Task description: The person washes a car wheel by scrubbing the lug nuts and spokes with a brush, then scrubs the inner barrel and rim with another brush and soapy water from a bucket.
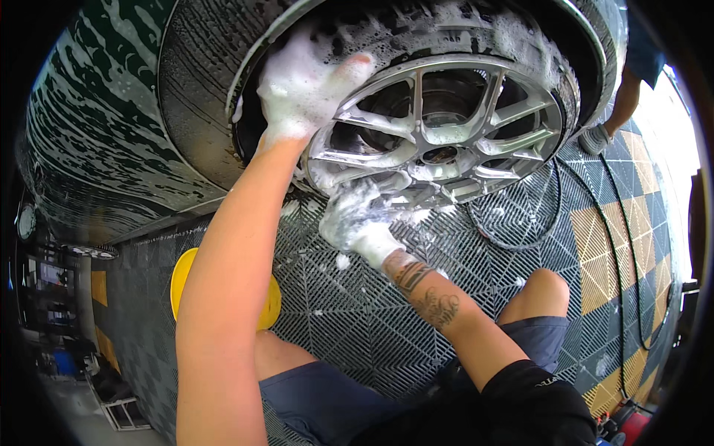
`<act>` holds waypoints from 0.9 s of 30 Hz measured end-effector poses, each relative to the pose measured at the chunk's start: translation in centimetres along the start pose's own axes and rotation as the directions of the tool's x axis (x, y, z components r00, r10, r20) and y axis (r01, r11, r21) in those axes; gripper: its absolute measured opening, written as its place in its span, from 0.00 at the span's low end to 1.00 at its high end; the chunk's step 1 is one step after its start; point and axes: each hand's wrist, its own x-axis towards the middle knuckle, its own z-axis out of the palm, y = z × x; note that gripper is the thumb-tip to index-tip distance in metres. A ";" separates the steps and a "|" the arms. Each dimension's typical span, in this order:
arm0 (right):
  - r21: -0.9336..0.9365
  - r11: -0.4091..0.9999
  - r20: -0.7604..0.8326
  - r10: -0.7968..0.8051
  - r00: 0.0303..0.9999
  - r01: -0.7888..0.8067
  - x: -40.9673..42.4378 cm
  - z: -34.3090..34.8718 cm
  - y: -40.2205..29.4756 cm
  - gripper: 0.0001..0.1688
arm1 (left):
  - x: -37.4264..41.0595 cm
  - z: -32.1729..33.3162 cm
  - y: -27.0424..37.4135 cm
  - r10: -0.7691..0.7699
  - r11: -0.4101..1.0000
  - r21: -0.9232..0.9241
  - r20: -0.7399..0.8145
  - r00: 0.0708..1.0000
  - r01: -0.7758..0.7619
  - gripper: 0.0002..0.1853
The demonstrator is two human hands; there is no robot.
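Thick white foam covers my left hand point(307, 89), which lies against the upper left of a soapy black tyre point(446, 39). Its thumb is spread apart along the sidewall, while foam hides most of the fingers. The silver multi-spoke alloy wheel point(446, 125) is streaked with suds and has a dark centre hole. At the lower left of the rim, my right hand point(360, 214) touches the spokes. Grey and white lather coats it, so I cannot tell whether it holds a cloth or sponge. A tattoo marks the right forearm.
The foamy dark green car body point(106, 117) curves along the left. A yellow round object point(184, 276) is partly behind my left arm. Black hoses point(611, 234) cross the black and yellow grated floor tiles point(357, 301). Another person's leg and grey shoe point(594, 138) are at the upper right.
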 end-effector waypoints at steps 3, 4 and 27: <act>0.061 0.980 -0.029 -0.190 0.981 0.191 1.9 1.1 -3.2 0.22 | 0.2 0.1 0.0 0.041 0.999 0.028 -0.032 0.999 -0.040 0.41; -0.033 0.946 -0.201 -0.323 0.925 0.323 2.0 1.1 -4.3 0.22 | 0.2 0.1 -0.1 0.048 0.999 0.026 -0.039 0.998 -0.047 0.41; 0.159 0.987 -0.317 0.080 0.945 -0.031 2.8 -1.7 -9.3 0.26 | 0.7 0.0 0.7 -0.089 0.987 0.131 -0.063 0.994 0.097 0.36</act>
